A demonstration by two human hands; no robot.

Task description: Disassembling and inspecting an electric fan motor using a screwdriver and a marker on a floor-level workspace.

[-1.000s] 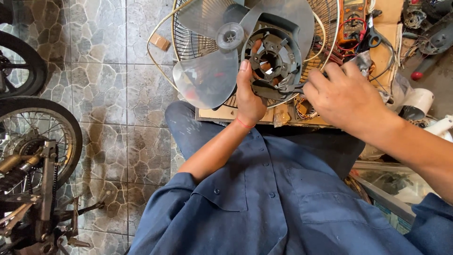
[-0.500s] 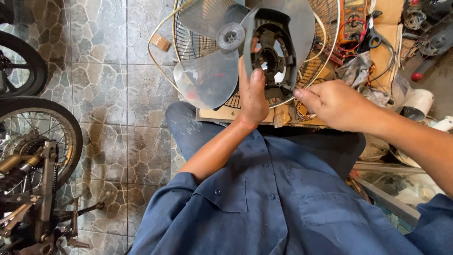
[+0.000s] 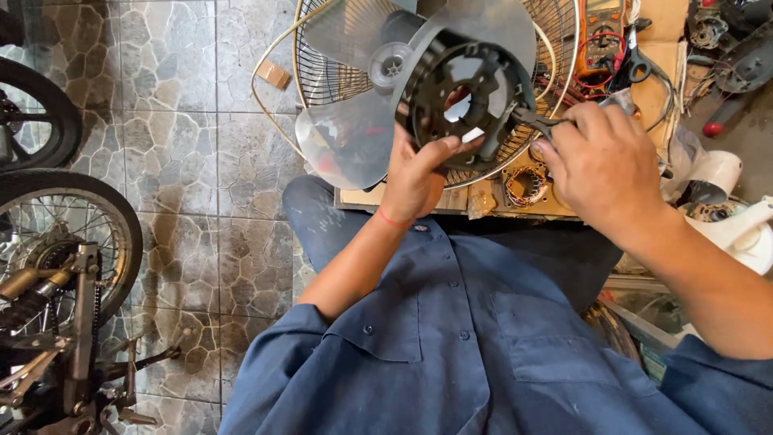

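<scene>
Over our lap we are holding a black round fan housing (image 3: 467,101) up on edge, above the cluttered counter (image 3: 656,89). Our left hand (image 3: 419,173) is gripping its lower rim, fingers (image 3: 451,149) clamped on the plastic with the thumb hooked inside the ring. Our right hand (image 3: 600,165) is pinching a thin dark tool (image 3: 535,121) whose tip is touching the housing's right edge, fingers closed tight on it. Behind the housing, a clear fan blade (image 3: 346,137) and the wire fan guard (image 3: 547,48) are lying apart from it, and a copper motor winding (image 3: 525,184) is sitting loose on the counter, so we are judging the fan already taken apart, with work on the housing under way and reassembly left.
</scene>
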